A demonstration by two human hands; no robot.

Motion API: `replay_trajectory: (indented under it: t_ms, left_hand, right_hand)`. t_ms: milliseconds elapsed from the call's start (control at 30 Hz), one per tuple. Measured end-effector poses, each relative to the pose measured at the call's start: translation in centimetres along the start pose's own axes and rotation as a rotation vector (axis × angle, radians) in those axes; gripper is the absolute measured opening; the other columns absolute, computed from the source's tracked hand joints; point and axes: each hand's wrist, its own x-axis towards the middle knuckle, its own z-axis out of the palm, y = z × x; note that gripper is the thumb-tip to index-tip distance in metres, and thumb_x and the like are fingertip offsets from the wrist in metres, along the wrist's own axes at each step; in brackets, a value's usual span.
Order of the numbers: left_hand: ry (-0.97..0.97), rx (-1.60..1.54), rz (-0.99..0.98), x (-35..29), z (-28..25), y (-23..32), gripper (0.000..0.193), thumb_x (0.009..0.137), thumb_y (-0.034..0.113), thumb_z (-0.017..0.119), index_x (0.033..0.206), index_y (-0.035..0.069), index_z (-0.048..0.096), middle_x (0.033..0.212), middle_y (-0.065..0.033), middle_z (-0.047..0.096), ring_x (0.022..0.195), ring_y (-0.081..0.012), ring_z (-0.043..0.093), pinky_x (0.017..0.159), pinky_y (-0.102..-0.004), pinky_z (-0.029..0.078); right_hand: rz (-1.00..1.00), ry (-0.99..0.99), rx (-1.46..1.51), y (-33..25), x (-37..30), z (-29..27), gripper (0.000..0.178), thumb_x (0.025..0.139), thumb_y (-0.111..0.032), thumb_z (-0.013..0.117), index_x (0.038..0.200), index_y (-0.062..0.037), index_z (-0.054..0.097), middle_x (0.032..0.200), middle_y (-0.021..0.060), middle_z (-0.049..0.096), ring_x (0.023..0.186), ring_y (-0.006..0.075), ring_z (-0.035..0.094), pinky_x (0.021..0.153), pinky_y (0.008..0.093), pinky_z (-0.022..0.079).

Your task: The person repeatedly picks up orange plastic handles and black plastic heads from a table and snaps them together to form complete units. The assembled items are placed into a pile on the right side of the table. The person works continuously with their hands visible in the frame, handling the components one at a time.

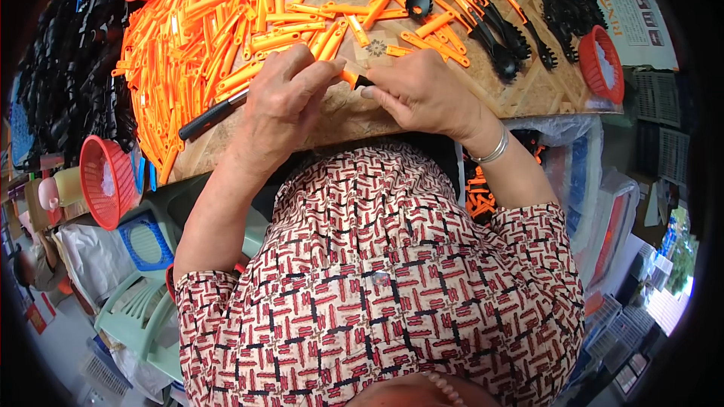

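Near the table's front edge my two hands meet over one small piece. My left hand (290, 94) is closed, its thumb and fingers pinching an orange plastic handle (348, 77). My right hand (430, 96), also closed, grips a black part (363, 81) that meets the handle's end; most of it is hidden by the fingers, so its full shape cannot be told. Beside my left wrist lies a black rod-like tool (213, 115), partly behind the forearm. A big heap of orange handles (204, 45) covers the table to the left and beyond my left hand.
Black kitchen utensils with orange handles (494, 34) and a black slotted spoon (419, 1) lie at the far right on the patterned tabletop (324, 124). Red baskets stand at the right (602, 68) and left (109, 181). Black parts (75, 53) pile up far left.
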Motion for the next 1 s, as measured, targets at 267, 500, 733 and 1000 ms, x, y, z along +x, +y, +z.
replay_trajectory:
  t_ms: [267, 500, 733, 1000]
  left_hand:
    - [0.004, -0.085, -0.053, -0.7, 2.0, 1.1, 0.026, 0.082, -0.002, 0.073, 0.105, 0.008, 0.068, 0.087, -0.0107, 0.055, 0.079, -0.0309, 0.058, 0.071, -0.0411, 0.049]
    - [-0.024, -0.255, -0.186, -0.1, 0.6, 0.5, 0.022, 0.086, -0.001, 0.073, 0.107, 0.005, 0.069, 0.085, -0.0099, 0.058, 0.081, -0.0292, 0.063, 0.069, -0.0379, 0.05]
    - [-0.056, -0.221, -0.113, 0.0, -0.2, 0.6, 0.018, 0.088, 0.003, 0.074, 0.105, 0.006, 0.07, 0.083, -0.0097, 0.057, 0.077, -0.0288, 0.06, 0.068, -0.0381, 0.049]
    - [-0.086, -0.161, 0.017, -0.1, 0.3, 0.8, 0.024, 0.084, 0.001, 0.075, 0.106, 0.008, 0.069, 0.084, -0.0096, 0.055, 0.077, -0.0291, 0.059, 0.07, -0.0397, 0.048]
  right_hand:
    - [0.279, -0.099, 0.538, 2.0, -1.8, 1.1, 0.021, 0.097, -0.023, 0.068, 0.091, -0.0037, 0.069, 0.061, 0.0086, 0.06, 0.05, 0.0197, 0.056, 0.052, 0.0342, 0.044]
    - [0.558, -0.161, 0.828, 0.7, -1.9, 1.0, 0.029, 0.104, -0.025, 0.063, 0.085, -0.004, 0.069, 0.056, -0.0042, 0.054, 0.047, 0.0033, 0.045, 0.044, 0.0232, 0.033]
    - [0.681, -0.25, 0.963, 1.0, -1.9, 0.7, 0.026, 0.104, -0.025, 0.062, 0.09, -0.0039, 0.071, 0.056, -0.0039, 0.054, 0.046, 0.003, 0.045, 0.043, 0.0211, 0.032]
    - [0.635, -0.351, 1.071, 1.2, -1.8, 0.7, 0.022, 0.1, -0.022, 0.066, 0.09, -0.0028, 0.071, 0.055, -0.001, 0.053, 0.046, 0.0056, 0.048, 0.043, 0.0248, 0.036]
